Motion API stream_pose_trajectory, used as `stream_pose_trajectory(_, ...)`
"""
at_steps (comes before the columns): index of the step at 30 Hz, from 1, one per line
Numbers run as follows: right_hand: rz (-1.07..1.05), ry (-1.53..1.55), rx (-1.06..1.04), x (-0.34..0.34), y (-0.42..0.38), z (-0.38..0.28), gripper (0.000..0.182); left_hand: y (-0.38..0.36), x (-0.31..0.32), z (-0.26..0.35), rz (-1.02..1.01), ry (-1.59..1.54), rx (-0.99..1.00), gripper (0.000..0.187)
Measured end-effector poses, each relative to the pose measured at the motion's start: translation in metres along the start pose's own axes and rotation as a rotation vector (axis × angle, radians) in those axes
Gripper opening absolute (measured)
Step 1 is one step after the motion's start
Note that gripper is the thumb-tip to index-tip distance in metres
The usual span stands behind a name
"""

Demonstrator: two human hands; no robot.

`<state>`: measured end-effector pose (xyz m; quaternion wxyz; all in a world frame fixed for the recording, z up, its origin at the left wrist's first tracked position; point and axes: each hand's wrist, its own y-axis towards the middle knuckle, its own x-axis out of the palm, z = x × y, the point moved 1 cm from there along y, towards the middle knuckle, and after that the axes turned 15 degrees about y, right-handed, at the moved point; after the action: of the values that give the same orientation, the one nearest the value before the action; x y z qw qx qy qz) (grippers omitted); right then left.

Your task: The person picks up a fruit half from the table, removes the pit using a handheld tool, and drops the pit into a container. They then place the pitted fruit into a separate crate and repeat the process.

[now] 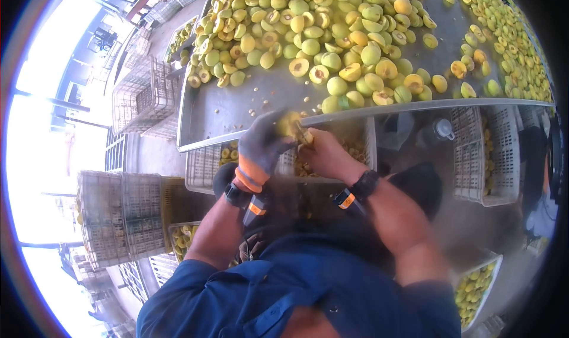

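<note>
My left hand (pixel 264 142), in a grey glove with an orange cuff, is closed around a yellow-green peach (pixel 289 124) at the table's front edge. My bare right hand (pixel 325 153) meets it from the right, its fingers pinched on what looks like a small hand tool (pixel 300 126) against the fruit. Blur and the fingers hide the tool's exact shape. Beyond both hands, a big heap of peach halves (pixel 332 35) lies on the metal table (pixel 219 112), several showing brown stone hollows. Small bits are scattered near my left hand.
Below the table edge stands a white crate (pixel 203 169) with fruit pieces. Stacked crates (pixel 121 216) rise at left, and another crate (pixel 471 160) sits at right beside a clear jug (pixel 440 130). A crate of peaches (pixel 476 287) stands at lower right.
</note>
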<state>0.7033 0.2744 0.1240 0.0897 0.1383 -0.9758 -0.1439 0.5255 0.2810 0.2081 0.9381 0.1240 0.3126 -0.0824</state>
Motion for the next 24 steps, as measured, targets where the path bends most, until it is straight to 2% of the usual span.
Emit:
stream_pose_trajectory(4,-0.133,0.537,0.641,-0.003,-0.002,-0.046,0.037,-0.002,0.004,-0.004,0.026,-0.048,0.06,0.064)
stream_pose_trajectory(6,-0.117,0.756,0.85,-0.007,0.0,-0.054,0.036,0.006,0.007,-0.006,0.035,-0.054,0.114,0.063)
stream_pose_trajectory(8,-0.069,0.874,0.917,-0.007,0.0,-0.059,0.033,0.007,0.01,-0.013,0.051,-0.074,0.156,0.062)
stream_pose_trajectory(11,-0.132,0.756,0.869,-0.01,0.0,-0.039,0.025,0.009,0.015,-0.026,0.041,-0.138,0.157,0.06)
stream_pose_trajectory(14,-0.095,0.334,0.443,-0.004,0.0,-0.046,0.017,0.013,0.01,0.007,-0.013,-0.33,-0.133,0.052)
stream_pose_trajectory(16,-0.019,0.084,0.094,0.009,0.0,-0.018,0.018,0.02,0.017,-0.004,0.069,0.176,0.053,0.043)
stream_pose_trajectory(17,-0.037,0.11,0.163,0.008,-0.004,-0.006,0.019,0.021,0.021,-0.01,0.11,0.43,0.144,0.039)
stream_pose_trajectory(18,-0.054,0.133,0.232,0.009,-0.004,-0.006,0.019,0.02,0.025,-0.012,0.148,0.43,0.141,0.038)
stream_pose_trajectory(20,-0.189,0.475,0.856,-0.002,-0.001,-0.051,0.02,0.021,0.034,-0.015,0.22,0.429,0.14,0.035)
stream_pose_trajectory(21,-0.214,0.531,0.908,-0.002,-0.003,-0.046,0.021,0.021,0.037,-0.013,0.305,0.465,0.24,0.03)
stream_pose_trajectory(22,-0.236,0.588,0.959,-0.001,-0.005,-0.039,0.022,0.021,0.037,-0.01,0.304,0.463,0.235,0.029)
stream_pose_trajectory(24,-0.227,0.481,0.861,0.002,-0.009,-0.036,0.023,0.015,0.038,-0.002,0.308,0.459,0.217,0.027)
